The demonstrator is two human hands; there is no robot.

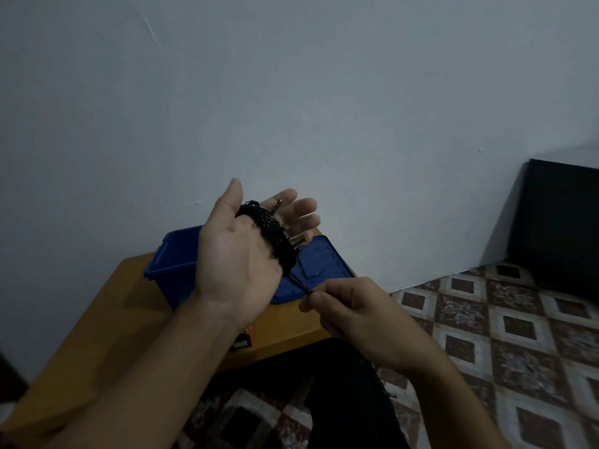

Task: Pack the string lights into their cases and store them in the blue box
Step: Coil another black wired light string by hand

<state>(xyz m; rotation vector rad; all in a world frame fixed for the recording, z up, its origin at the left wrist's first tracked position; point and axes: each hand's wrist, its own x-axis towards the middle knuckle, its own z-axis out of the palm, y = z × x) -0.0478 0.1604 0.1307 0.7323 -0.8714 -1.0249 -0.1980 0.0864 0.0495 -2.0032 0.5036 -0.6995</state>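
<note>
String lights (pixel 270 236) coil round left grip (pixel 238 254); right grip (pixel 353 314) pinches them.

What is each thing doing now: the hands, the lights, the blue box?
left hand: raised, fingers straight.
string lights: coiled round the left hand, one strand taut.
right hand: pinches the strand.
blue box: open, on the table.
lid: off, lying beside the box.

A plain pale wall (pixel 324 76) filled the upper view. Below it an orange-brown bench (pixel 107 319) stood on a patterned tile floor (pixel 486 335). A black block (pixel 564 228) sat at right.
</note>
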